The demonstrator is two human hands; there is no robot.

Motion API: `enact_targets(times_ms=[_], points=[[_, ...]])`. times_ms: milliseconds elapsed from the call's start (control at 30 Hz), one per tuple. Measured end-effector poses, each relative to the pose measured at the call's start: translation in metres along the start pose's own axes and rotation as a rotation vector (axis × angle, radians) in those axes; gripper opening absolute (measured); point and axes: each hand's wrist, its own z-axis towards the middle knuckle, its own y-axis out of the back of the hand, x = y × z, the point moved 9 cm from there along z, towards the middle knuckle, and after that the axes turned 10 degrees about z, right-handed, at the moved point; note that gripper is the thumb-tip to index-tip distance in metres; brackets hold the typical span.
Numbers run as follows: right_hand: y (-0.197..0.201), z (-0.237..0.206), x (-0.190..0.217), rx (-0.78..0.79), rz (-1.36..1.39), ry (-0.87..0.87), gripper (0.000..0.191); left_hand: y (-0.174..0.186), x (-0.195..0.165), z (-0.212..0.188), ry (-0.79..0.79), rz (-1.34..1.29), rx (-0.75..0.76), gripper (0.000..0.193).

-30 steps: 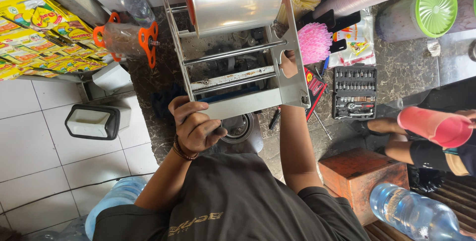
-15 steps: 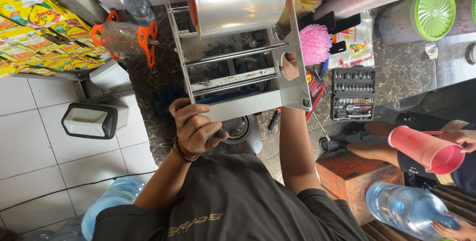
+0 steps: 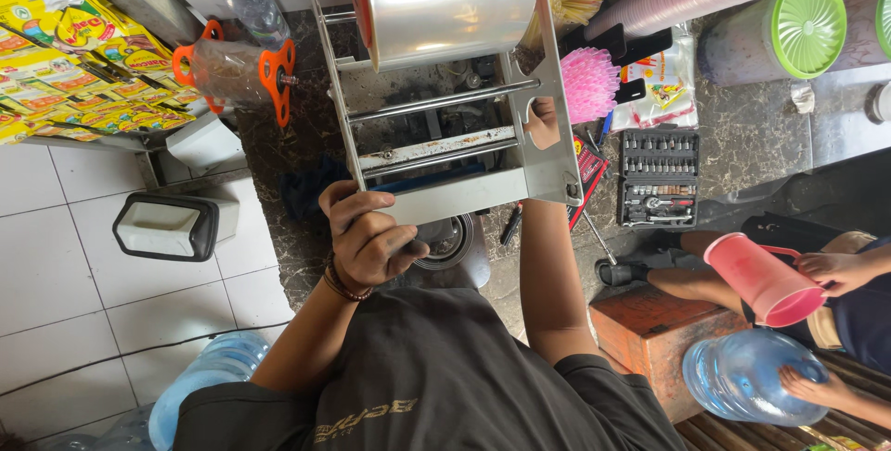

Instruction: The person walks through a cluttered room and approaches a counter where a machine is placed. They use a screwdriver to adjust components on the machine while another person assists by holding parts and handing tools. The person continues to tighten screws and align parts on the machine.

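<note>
A metal frame machine (image 3: 469,193) with a big roll of clear film (image 3: 445,1) on top stands on the dark stone counter. My left hand (image 3: 367,239) is closed over the frame's lower front bar, near its left post. My right hand (image 3: 543,124) reaches behind the right side plate and grips it; only fingers show through the plate's cut-out. A round metal part (image 3: 450,242) sits under the frame, just right of my left hand.
An open socket tool case (image 3: 659,177) and a screwdriver (image 3: 510,224) lie right of the machine. Another person at the right holds a pink jug (image 3: 763,279) over a large water bottle (image 3: 742,377). A pink brush (image 3: 591,83), a green lid (image 3: 807,29), an orange-capped reel (image 3: 237,70) and yellow packets (image 3: 65,52) lie around.
The other person's pink jug has moved left and lower, over the water bottle, and their other hand now steadies that bottle. My hands stay on the frame.
</note>
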Motion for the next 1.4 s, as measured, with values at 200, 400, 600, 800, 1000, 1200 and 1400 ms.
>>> enact_targets(times_ms=[200, 400, 600, 800, 1000, 1200, 1400], points=[[-0.004, -0.001, 0.003, 0.017, 0.019, -0.007, 0.012, 0.000, 0.001, -0.001, 0.003, -0.002, -0.010, 0.035], [0.006, 0.005, -0.008, 0.016, 0.019, -0.013, 0.011, 0.000, 0.001, -0.002, 0.007, -0.002, -0.020, 0.036], [0.015, 0.008, -0.015, 0.046, -0.008, 0.013, 0.012, 0.000, 0.001, -0.001, 0.006, -0.003, -0.019, 0.036], [0.017, 0.008, -0.019, 0.054, 0.031, -0.003, 0.011, 0.002, 0.003, -0.001, 0.009, -0.008, -0.019, 0.036], [0.012, 0.006, -0.018, 0.068, 0.037, 0.006, 0.014, 0.002, 0.003, -0.001, 0.004, -0.021, -0.032, 0.036], [0.009, 0.003, -0.016, 0.028, 0.023, -0.005, 0.017, 0.001, 0.003, -0.002, 0.006, -0.018, -0.042, 0.036], [0.006, 0.005, -0.012, -0.026, -0.021, -0.011, 0.016, 0.002, 0.004, -0.001, 0.004, -0.020, -0.054, 0.036]])
